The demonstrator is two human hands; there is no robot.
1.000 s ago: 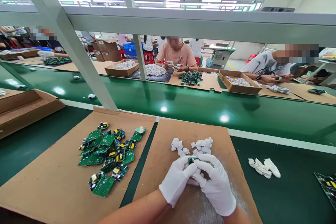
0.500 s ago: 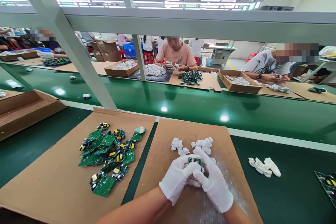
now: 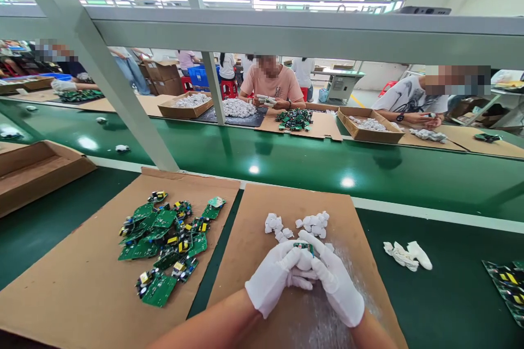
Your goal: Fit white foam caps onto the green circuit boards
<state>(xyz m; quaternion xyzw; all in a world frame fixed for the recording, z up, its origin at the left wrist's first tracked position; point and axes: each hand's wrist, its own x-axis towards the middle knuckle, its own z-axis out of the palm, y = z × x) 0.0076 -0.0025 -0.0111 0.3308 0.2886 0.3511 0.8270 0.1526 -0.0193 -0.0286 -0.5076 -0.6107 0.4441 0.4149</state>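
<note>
Remotely, I cup a circuit board [image 3: 304, 246] between left hand [image 3: 271, 272] and right hand [image 3: 338, 282], likely for steadiness, white lumps [image 3: 313, 224] just beyond.

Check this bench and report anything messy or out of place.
Two things: whitish smears streak the otherwise brown cardboard around the right hand, and crumpled white scraps lie on the dark green surface to the right, apart from the white lumps on the cardboard.
</note>
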